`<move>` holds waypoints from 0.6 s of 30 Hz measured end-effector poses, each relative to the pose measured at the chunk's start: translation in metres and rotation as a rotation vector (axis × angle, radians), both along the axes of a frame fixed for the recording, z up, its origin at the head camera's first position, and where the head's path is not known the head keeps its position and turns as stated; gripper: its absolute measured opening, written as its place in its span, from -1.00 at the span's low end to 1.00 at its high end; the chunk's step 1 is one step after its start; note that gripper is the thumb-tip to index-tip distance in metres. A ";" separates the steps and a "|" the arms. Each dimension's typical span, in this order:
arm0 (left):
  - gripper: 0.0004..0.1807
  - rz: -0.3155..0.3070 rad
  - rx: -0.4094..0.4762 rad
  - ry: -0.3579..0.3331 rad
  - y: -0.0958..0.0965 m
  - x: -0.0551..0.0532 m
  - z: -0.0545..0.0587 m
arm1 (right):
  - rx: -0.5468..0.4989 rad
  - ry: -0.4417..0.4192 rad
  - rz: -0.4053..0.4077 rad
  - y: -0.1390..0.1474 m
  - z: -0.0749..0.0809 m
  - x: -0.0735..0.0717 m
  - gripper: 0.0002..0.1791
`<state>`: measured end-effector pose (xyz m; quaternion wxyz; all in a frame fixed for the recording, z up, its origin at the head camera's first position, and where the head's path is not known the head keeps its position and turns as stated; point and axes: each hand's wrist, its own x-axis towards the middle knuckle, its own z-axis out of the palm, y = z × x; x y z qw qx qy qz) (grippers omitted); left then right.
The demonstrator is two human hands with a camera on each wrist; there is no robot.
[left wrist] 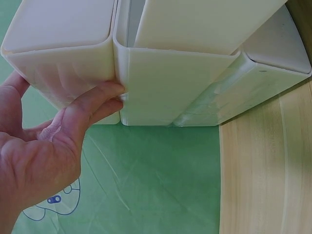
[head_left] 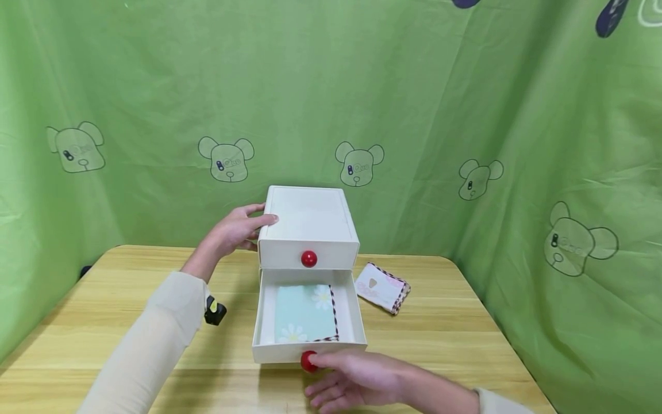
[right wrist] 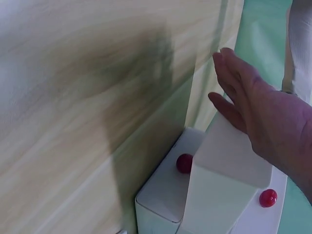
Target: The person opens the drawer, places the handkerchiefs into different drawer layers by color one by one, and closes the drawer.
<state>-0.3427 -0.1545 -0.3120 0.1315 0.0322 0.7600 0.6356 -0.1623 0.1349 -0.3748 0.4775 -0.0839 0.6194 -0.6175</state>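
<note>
A white drawer cabinet (head_left: 310,213) stands on the table with a drawer (head_left: 266,310) pulled out below its top one. Inside that drawer lies a folded light-blue handkerchief (head_left: 305,310) with white daisies and a dark braided edge. My left hand (head_left: 240,227) rests on the cabinet's upper left, thumb on the top, fingers against the side wall. At the front of the pulled-out drawer is my right hand (head_left: 362,379), fingers extended; its thumb overlaps the red knob (head_left: 308,361) in the head view. In the right wrist view no knob shows between thumb and fingers.
To the cabinet's right, a second folded handkerchief (head_left: 380,287), white and pink, lies on the wooden table (head_left: 439,345). The closed top drawer carries another red knob (head_left: 308,259). A green curtain (head_left: 289,86) with bear-head drawings hangs behind and at both sides.
</note>
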 end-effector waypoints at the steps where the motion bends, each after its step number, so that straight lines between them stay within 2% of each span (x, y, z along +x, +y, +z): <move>1: -0.03 -0.003 0.000 0.001 0.000 0.000 0.000 | -0.014 -0.005 -0.013 -0.001 -0.001 0.001 -0.38; 9: -0.04 -0.001 0.005 -0.004 0.001 0.000 -0.001 | -0.076 -0.028 -0.121 -0.009 -0.003 0.004 -0.47; 18: -0.05 -0.004 0.004 0.004 0.001 0.000 -0.001 | -0.100 -0.017 -0.134 -0.010 -0.003 0.002 -0.50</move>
